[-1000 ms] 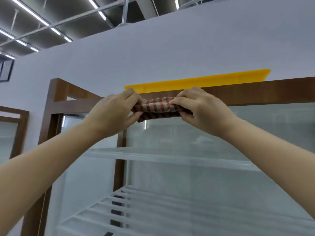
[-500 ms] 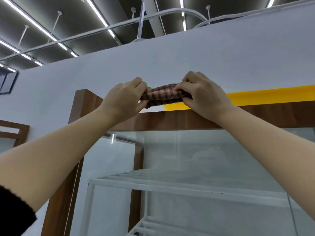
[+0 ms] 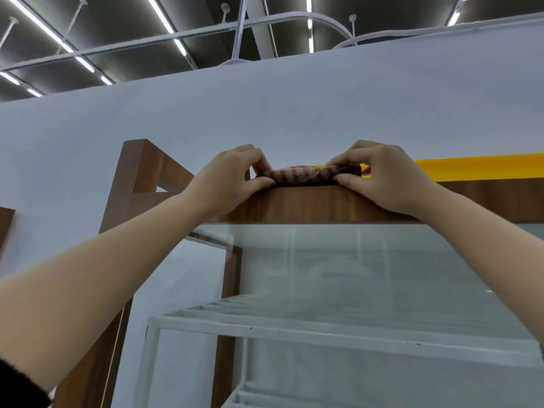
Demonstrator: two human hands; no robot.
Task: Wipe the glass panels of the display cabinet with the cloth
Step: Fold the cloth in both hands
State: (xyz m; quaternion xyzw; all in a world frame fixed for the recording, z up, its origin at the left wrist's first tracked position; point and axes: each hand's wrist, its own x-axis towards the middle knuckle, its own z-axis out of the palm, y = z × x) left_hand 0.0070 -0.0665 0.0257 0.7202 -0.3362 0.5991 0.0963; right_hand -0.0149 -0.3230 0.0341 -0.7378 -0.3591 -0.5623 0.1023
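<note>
The cloth point(image 3: 297, 174), red-and-white checked and bunched into a roll, lies along the top edge of the display cabinet point(image 3: 306, 204), right on its wooden top rail. The left hand point(image 3: 232, 179) pinches its nine o'clock end, fingers curled over, thumb tucked beneath; the right hand point(image 3: 379, 178) clamps the three o'clock end the same way, so both hands are closed on the fabric. Below, at six o'clock, the glass panel point(image 3: 338, 260) hangs under the rail, with a white shelf point(image 3: 294, 331) showing through it. Out at three o'clock of the right hand, a yellow strip point(image 3: 477, 166) runs along the cabinet top. Behind stands a pale wall point(image 3: 294, 107), with ceiling lights point(image 3: 162, 16) at twelve o'clock.
</note>
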